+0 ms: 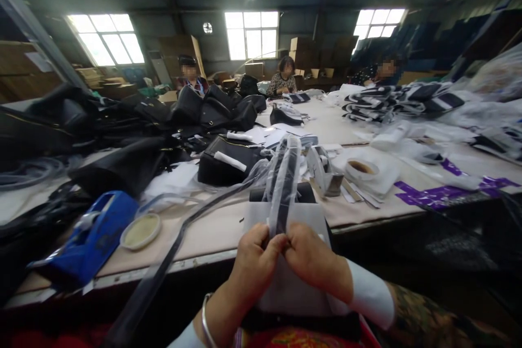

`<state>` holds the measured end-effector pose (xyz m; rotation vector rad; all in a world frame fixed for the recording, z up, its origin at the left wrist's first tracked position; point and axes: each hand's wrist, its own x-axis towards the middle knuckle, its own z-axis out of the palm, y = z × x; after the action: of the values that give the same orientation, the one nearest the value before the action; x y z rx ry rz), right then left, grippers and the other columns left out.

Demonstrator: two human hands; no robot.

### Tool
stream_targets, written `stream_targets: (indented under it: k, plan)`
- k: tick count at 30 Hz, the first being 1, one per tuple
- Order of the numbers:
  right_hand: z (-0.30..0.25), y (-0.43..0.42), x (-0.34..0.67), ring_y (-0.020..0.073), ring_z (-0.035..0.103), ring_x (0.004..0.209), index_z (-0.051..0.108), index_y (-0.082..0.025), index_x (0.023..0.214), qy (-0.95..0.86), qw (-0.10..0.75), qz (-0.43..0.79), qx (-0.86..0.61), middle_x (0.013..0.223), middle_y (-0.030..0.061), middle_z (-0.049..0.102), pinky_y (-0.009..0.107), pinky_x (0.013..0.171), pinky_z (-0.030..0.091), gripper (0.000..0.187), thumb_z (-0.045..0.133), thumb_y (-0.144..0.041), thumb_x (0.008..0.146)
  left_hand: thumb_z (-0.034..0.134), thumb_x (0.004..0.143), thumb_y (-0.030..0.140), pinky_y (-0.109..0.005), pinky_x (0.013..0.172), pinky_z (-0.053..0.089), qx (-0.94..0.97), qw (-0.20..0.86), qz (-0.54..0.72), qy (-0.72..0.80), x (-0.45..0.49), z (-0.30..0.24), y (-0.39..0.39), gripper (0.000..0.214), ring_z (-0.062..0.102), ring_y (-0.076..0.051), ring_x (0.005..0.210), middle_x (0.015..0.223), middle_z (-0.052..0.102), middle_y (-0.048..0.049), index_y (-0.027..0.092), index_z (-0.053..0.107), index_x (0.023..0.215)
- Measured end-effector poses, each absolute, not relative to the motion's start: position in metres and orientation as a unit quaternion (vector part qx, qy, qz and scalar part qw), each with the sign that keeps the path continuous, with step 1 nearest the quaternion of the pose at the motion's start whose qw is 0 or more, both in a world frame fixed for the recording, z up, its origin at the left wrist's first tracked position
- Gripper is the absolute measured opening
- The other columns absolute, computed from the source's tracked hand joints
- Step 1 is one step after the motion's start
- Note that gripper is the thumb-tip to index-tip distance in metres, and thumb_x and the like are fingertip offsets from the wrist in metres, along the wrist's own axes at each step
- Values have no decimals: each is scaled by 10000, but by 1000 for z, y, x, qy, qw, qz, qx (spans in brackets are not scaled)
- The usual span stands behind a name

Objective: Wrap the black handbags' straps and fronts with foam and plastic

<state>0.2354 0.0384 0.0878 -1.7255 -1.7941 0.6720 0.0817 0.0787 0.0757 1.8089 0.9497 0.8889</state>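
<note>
My left hand (255, 269) and my right hand (312, 266) meet at the lower middle, both pinching the bottom of a black strap in a clear plastic sleeve (283, 185) that stands up in front of me. Under my hands lies a white sheet (314, 217) over a dark bag. A long black strap (163, 269) runs from the sleeve down to the lower left across the table edge.
A blue tape dispenser (87, 242) and a round shallow dish (141, 230) sit at the left. Black bags (228, 166) pile across the long table (207, 234). A tape roll (361, 167) and purple strips (438, 194) lie right. Three people sit at the far end.
</note>
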Motion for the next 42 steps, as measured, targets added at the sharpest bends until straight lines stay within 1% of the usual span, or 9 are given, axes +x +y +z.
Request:
stream_targets:
  k: [7, 13, 18, 21, 25, 31, 36, 39, 42]
  plan:
    - [100, 32, 247, 216, 636, 944, 681, -130, 1021, -755, 267, 254, -543, 1034, 124, 703, 342, 885, 485, 198, 522, -167, 909, 555, 930, 257, -268, 679, 421, 722, 459, 399, 329, 88, 73, 79, 318, 543, -163, 705, 711, 573, -26, 170, 627, 634]
    - [105, 38, 262, 82, 400, 502, 661, -141, 782, -520, 420, 568, -480, 559, -44, 487, 223, 476, 309, 398, 713, -534, 820, 575, 945, 233, -266, 705, 443, 757, 441, 410, 254, 79, 76, 84, 247, 570, -164, 745, 771, 597, -46, 166, 695, 740]
    - [100, 40, 255, 26, 199, 409, 507, -175, 665, -340, 465, 676, -460, 490, -106, 355, 217, 409, 103, 505, 843, -552, 664, 529, 965, 238, -264, 677, 433, 809, 393, 379, 218, 77, 70, 78, 249, 556, -160, 725, 792, 591, -63, 164, 730, 837]
    - [100, 38, 252, 56, 309, 441, 559, -167, 675, -430, 479, 589, -489, 535, -60, 452, 221, 427, 215, 398, 761, -494, 777, 574, 946, 352, -275, 691, 436, 780, 452, 349, 255, 73, 72, 80, 275, 544, -171, 738, 772, 584, -53, 163, 715, 805]
    - [90, 32, 245, 148, 534, 664, 627, -163, 708, -674, 436, 237, -547, 705, 36, 609, 279, 624, 412, 234, 607, -275, 912, 606, 888, 566, -226, 495, 294, 626, 648, 298, 315, 74, 76, 84, 442, 353, -100, 511, 541, 393, 51, 154, 631, 732]
    - [73, 25, 235, 193, 575, 705, 665, -121, 847, -774, 306, -32, -554, 789, 112, 639, 314, 643, 424, 309, 393, -130, 992, 719, 815, 480, -219, 545, 339, 532, 647, 397, 376, 93, 78, 77, 357, 389, -95, 548, 566, 450, 53, 158, 631, 686]
    - [89, 30, 258, 152, 524, 699, 675, -129, 913, -722, 372, 311, -494, 816, 55, 616, 281, 630, 415, 285, 609, -406, 937, 671, 862, 319, -272, 729, 452, 625, 559, 421, 345, 85, 80, 79, 215, 580, -177, 768, 759, 637, -26, 162, 697, 717]
    - [96, 36, 266, 68, 290, 498, 654, -133, 820, -530, 440, 575, -441, 582, -55, 424, 225, 459, 219, 493, 704, -623, 804, 648, 889, 293, -270, 679, 436, 706, 477, 420, 314, 79, 78, 78, 237, 560, -167, 711, 722, 602, -32, 170, 717, 699]
    - [97, 39, 261, 36, 175, 448, 622, -133, 752, -393, 473, 674, -409, 526, -92, 351, 229, 431, 102, 488, 826, -572, 686, 616, 920, 295, -262, 636, 429, 749, 431, 417, 281, 78, 74, 74, 240, 556, -160, 673, 714, 594, -41, 179, 757, 764]
